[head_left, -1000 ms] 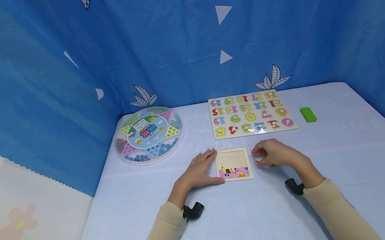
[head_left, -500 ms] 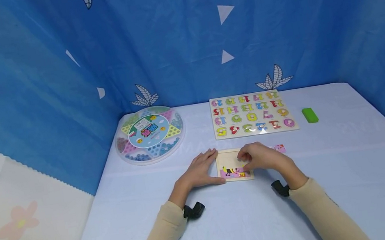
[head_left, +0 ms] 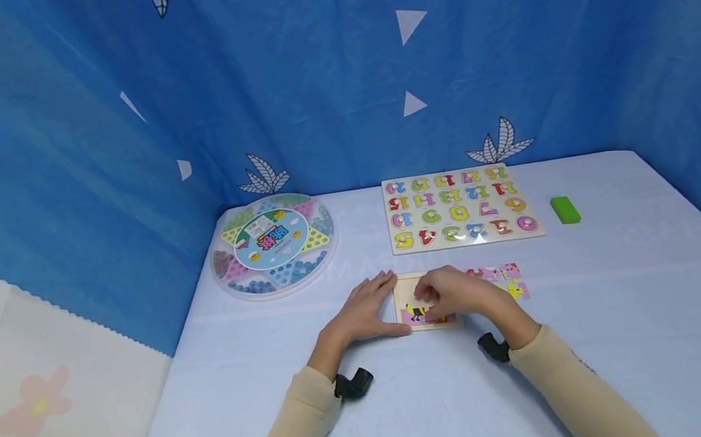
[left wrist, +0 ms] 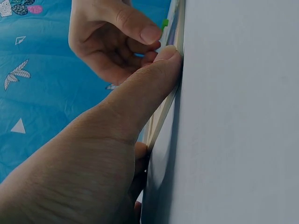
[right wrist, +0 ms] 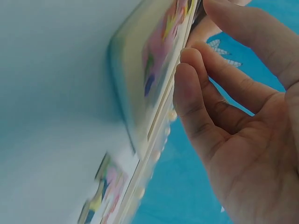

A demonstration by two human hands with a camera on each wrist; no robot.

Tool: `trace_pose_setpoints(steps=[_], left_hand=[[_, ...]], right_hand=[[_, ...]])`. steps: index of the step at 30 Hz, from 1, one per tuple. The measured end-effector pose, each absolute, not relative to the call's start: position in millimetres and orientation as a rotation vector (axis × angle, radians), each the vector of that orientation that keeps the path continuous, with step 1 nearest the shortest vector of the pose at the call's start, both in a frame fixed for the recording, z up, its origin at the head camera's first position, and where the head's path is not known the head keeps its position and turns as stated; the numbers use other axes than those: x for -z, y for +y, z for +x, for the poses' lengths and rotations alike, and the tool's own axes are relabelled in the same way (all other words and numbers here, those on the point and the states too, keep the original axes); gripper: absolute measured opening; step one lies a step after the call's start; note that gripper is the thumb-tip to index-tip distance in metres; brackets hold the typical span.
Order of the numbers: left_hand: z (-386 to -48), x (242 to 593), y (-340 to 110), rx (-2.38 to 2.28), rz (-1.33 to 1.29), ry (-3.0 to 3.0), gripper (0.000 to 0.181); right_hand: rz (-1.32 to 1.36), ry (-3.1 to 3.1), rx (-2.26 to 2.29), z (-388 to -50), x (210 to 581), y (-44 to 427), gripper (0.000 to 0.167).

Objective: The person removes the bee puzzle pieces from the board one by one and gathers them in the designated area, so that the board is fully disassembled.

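The roughly square puzzle tray (head_left: 410,275) lies directly beneath the right hand (head_left: 460,291), whose bent fingers may or may not pinch something, I cannot tell, while the left hand (head_left: 366,313), thumb and fingers spread, touches its left side.

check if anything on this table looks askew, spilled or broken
Nothing looks spilled or broken. One oddity: the number board at the back reads upside down from the person's side. The loose puzzle pieces right of the wooden frame probably just belong to the unfinished picture.
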State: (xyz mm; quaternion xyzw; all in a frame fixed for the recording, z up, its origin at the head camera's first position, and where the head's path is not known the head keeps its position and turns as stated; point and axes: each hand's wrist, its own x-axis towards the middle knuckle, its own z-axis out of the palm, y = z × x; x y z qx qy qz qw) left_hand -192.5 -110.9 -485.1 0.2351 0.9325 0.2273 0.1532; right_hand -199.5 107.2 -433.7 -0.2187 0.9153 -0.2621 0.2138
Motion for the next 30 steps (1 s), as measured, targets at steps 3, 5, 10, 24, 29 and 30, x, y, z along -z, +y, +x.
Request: trace_pose_setpoints(steps=[3,5,10,24,29,30], left_hand=[[-193,486,-112,-0.66,0.684,2.67,0.105],[-193,486,-112,-0.659,0.696,2.672,0.105],[-194,487,-113,-0.663,0.704,2.675,0.105],[-194,486,-112,-0.653,0.716,2.67,0.104],[-194,487,-112,-0.649,0.716,2.678,0.105],[-194,486,-112,-0.648,0.716,2.68,0.105]], right_hand=[[-0.61,2.525,0.735,-199,435,102,0.032],[-0.618,2.52,0.738,-198,436,99,0.032],[-0.651,2.51,0.716,-197,437,92,0.032],[-0.657,2.544,0.667,-195,440,89,0.03],[-0.659,2.543,0.675,-196,441,90,0.027],[-0.66,2.545,0.678,-196,441,90,0.027]])
